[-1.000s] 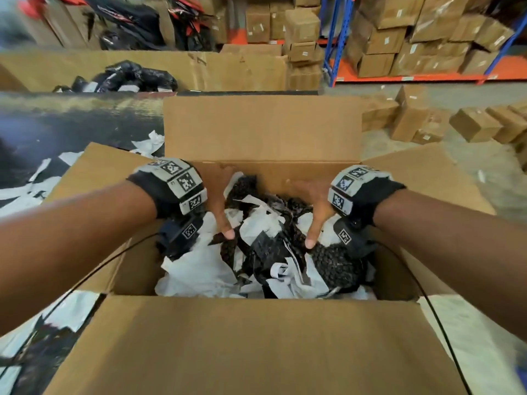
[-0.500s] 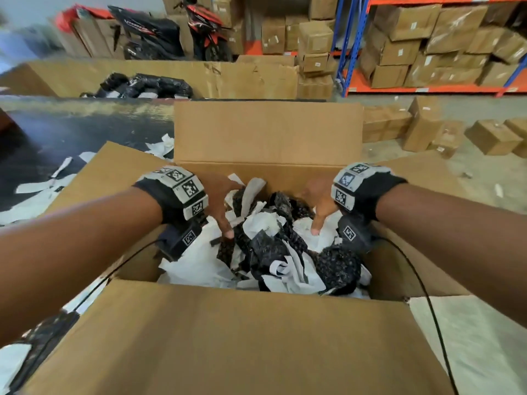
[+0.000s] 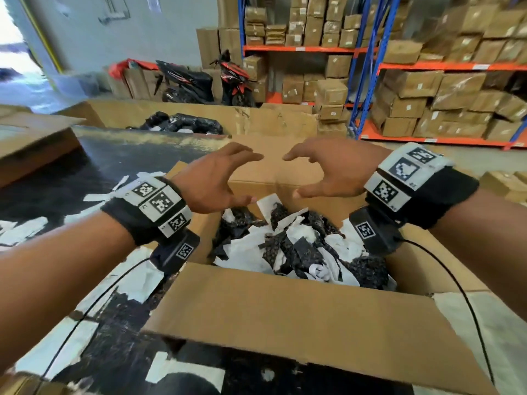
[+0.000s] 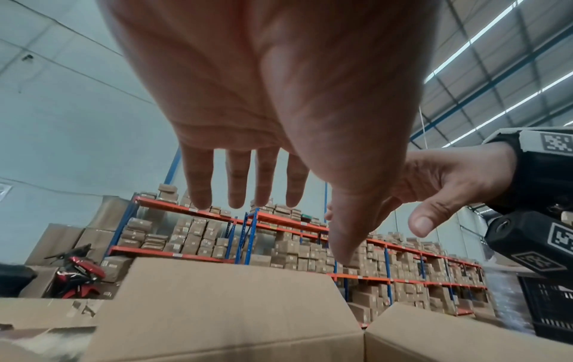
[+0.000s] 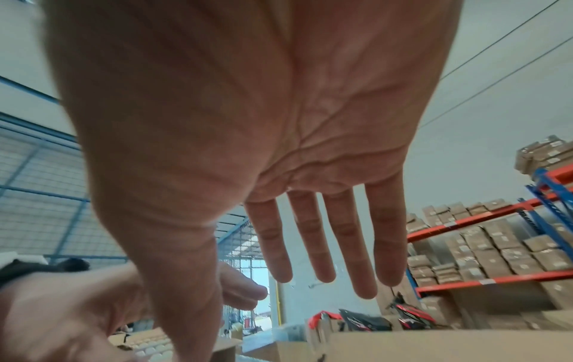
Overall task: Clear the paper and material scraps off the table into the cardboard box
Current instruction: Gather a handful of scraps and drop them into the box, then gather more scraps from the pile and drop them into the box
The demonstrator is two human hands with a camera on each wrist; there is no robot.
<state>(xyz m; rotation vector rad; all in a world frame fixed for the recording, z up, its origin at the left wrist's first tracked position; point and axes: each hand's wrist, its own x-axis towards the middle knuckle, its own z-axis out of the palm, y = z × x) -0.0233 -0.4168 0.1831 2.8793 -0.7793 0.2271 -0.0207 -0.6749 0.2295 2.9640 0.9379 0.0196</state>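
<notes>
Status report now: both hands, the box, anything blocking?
Left hand and right hand open, empty, above cardboard box. Scraps piled inside; paper strips remain on table. Nothing blocking.

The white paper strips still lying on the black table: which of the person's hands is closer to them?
Left. The left hand hovers by the box's table-side edge, near the strips; the right hand hovers over the cardboard box, farther away.

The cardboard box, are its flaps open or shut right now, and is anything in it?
Open. The cardboard box has its flaps folded outward, and black and white scraps fill it. Both hands hover empty above it.
</notes>
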